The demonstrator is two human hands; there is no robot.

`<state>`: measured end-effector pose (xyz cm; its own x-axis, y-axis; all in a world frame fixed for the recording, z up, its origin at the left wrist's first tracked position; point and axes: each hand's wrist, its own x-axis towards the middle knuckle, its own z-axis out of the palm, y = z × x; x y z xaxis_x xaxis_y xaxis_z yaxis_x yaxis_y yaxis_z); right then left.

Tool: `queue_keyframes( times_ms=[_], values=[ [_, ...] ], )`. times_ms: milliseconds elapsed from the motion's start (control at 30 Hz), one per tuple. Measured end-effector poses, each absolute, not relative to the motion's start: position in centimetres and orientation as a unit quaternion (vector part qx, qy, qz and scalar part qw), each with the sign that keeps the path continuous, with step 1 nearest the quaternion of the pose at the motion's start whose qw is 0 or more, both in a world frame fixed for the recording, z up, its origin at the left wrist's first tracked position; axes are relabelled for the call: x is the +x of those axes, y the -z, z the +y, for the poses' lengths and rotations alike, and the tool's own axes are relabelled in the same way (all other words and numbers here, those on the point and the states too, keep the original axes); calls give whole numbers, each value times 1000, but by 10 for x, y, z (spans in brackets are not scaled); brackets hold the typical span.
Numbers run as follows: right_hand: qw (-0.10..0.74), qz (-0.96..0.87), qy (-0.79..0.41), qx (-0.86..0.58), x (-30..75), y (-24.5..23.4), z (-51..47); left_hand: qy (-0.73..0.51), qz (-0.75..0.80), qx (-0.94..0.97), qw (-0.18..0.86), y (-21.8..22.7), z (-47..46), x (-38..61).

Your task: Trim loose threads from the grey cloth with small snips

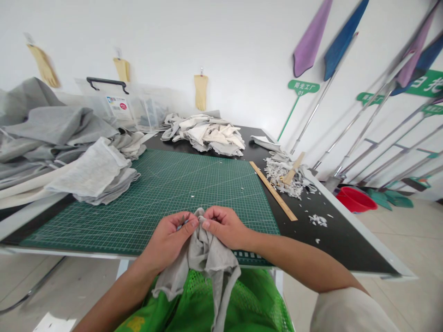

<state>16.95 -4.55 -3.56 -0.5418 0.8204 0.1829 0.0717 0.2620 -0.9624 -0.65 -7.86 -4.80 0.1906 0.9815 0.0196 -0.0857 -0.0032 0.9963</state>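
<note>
A piece of grey cloth hangs in loose folds from both my hands, over the front edge of the green cutting mat. My left hand pinches its gathered top edge between thumb and fingers. Close beside it, my right hand grips the same edge, the two thumbs nearly touching. A small dark tip shows between the left fingers; I cannot make out what it is. The cloth's lower ends drop toward the green apron on my lap.
A large grey fabric heap covers the table's left. Behind the mat lies a pile of pale cloth pieces, near a clear plastic box. A wooden ruler rests along the mat's right edge, with shredded scraps beyond.
</note>
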Motion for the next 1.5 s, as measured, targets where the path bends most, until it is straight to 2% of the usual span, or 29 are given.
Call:
queue_keyframes(
  times_ms=[167,367,567,900,1300,1500],
  values=[
    [311,-767,-431,-360,170,32,-47,-446,429,541,569,44,-79,-7],
    [296,-795,-404,-343,171,31,-49,-448,433,547,560,47,-80,-7],
    [297,-787,-435,-322,172,33,-46,-439,433,549,565,48,-79,-7],
    [274,-721,-580,-261,177,35,-42,-418,416,529,611,42,-83,-3],
    [305,-713,-578,-253,176,37,-40,-432,432,528,590,39,-84,-1],
    [366,-717,-505,-312,177,40,-32,-524,493,452,527,41,-74,-13]
  ],
)
